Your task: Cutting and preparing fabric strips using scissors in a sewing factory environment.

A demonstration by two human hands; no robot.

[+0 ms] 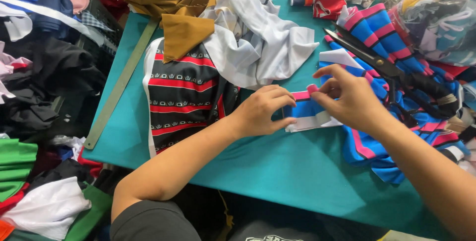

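My left hand [260, 109] and my right hand [347, 100] both pinch a small folded strip of blue, pink and white striped fabric [305, 112] on the teal table [277, 171]. The left fingers hold its left end, the right fingers fold its pink top edge. The strip lies at the edge of a pile of the same blue and pink striped fabric [382, 30] to the right. A pair of large black-handled scissors [391, 70] rests on that pile, just beyond my right hand.
A black, red and white patterned cloth [183, 97] lies left of my hands, with white cloth [258, 38] and brown cloth [183, 30] behind it. A long metal ruler [121, 85] runs along the table's left edge. Heaps of clothes fill the left side; bagged items sit top right.
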